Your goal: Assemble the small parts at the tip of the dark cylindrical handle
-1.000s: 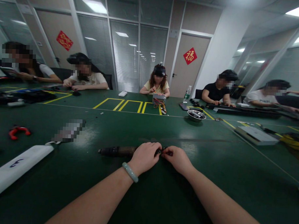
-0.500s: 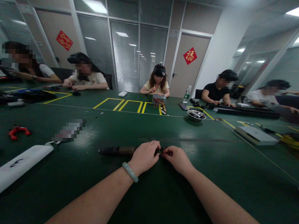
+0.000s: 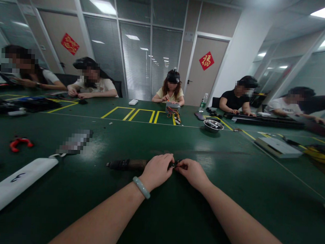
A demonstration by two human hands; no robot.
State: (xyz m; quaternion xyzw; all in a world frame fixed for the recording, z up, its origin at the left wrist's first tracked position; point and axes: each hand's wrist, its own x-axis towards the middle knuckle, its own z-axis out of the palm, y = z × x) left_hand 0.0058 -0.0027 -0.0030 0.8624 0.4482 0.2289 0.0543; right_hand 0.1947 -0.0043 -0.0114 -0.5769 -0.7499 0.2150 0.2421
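A long, dark, round-bodied tool that looks like an electric screwdriver [image 3: 127, 165] lies on the green table, its narrow tip pointing left. My left hand [image 3: 158, 170], with a pale green bangle at the wrist, is wrapped over the tool's right part and hides much of it. At the tool's right end my right hand [image 3: 191, 173] is closed, thumb and forefinger pinched at a small dark part there. Just what sits between those fingertips is too small to make out.
On my left lie a white power bank [image 3: 24, 183] marked 3, with a blurred-out item beside it, and a red curved piece [image 3: 20, 143]. Farther off stand a metal bowl [image 3: 213, 126], a bottle [image 3: 203, 103] and a grey box [image 3: 278, 147]. Several people sit across the table.
My hands and the tool stay almost exactly in place. At the far right, a dark-sleeved arm has come farther into view beside the seated person.
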